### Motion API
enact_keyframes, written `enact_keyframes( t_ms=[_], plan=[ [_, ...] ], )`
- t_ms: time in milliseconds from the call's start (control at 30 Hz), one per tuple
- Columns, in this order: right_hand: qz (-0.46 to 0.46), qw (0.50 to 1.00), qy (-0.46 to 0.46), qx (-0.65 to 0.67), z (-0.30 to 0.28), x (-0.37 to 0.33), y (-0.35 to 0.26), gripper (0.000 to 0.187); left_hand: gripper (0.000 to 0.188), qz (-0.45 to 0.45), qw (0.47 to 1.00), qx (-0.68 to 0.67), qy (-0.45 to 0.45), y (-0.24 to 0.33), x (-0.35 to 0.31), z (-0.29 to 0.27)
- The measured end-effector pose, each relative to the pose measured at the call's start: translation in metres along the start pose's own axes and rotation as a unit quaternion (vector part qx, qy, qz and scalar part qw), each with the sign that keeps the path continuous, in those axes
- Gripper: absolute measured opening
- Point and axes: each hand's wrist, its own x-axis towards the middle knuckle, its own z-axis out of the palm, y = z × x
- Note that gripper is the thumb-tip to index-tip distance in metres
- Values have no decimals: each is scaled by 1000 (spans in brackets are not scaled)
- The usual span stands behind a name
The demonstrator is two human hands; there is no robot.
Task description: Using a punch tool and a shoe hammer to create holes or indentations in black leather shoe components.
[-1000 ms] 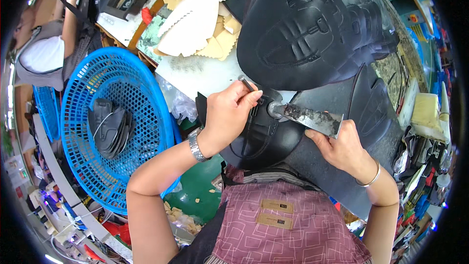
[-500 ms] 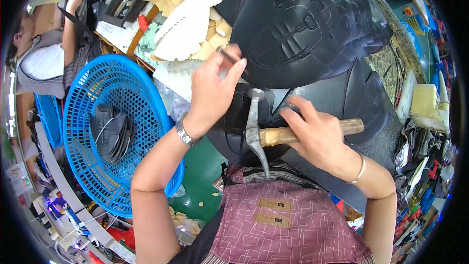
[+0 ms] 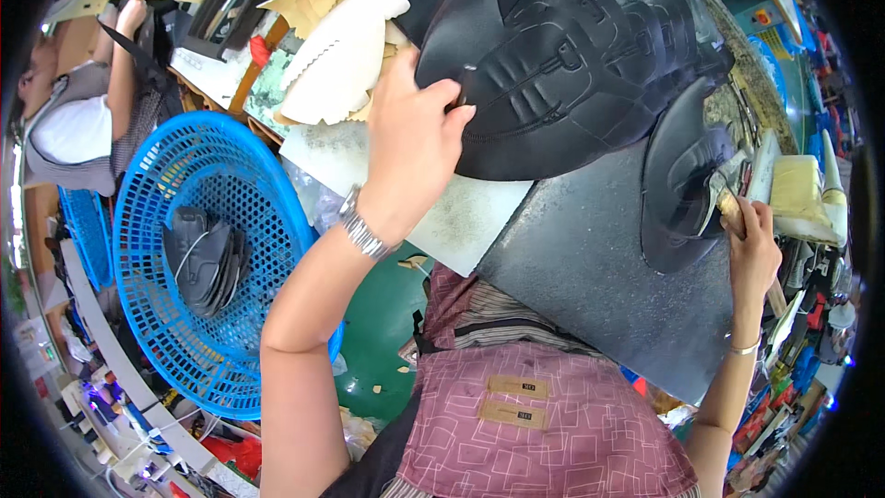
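Now the left hand (image 3: pixel 410 143) reaches up and pinches the edge of the top black piece on the pile (image 3: pixel 562 65), which lies up and to its right. Far off at the right, the right hand (image 3: pixel 751 249) holds a hammer (image 3: pixel 733 207) by the single black piece (image 3: pixel 682 180) on the surface (image 3: pixel 590 267).

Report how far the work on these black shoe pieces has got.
Done, by the look of it: a few black pieces lie in the blue basket. In hand: the left hand grips the top of the black stack; the right hand holds a hammer handle beside one dark piece. Left: that large stack.
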Motion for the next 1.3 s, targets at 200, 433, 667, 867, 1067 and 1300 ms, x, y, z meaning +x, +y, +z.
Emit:
enact_keyframes(
  t_ms=[200, 433, 667, 867, 1067, 1300],
  plan=[
    [-161, 905, -96, 381, -22, 0, -63, 37, 9, -365, 827, -386, -184, 11, -65, -80],
    [-333, 857, -168, 355, 3, 9, -146, 23, 12, -117, 978, -44, -168, 8, -127, -108],
    [-311, 851, -197, 374, 5, 14, -148, 17, 11, -361, 828, -421, -89, 8, -64, -52],
    [-281, 867, -179, 369, 10, 13, -150, 21, 11, -303, 864, -396, -64, -9, -62, -14],
    [-248, 880, -165, 369, 1, 19, -147, 20, 11, -266, 896, -345, -89, -2, -55, -12],
    [-420, 766, -183, 451, -17, 27, -152, 24, 12, -46, 985, -166, -33, -16, -66, -12]
  ],
)
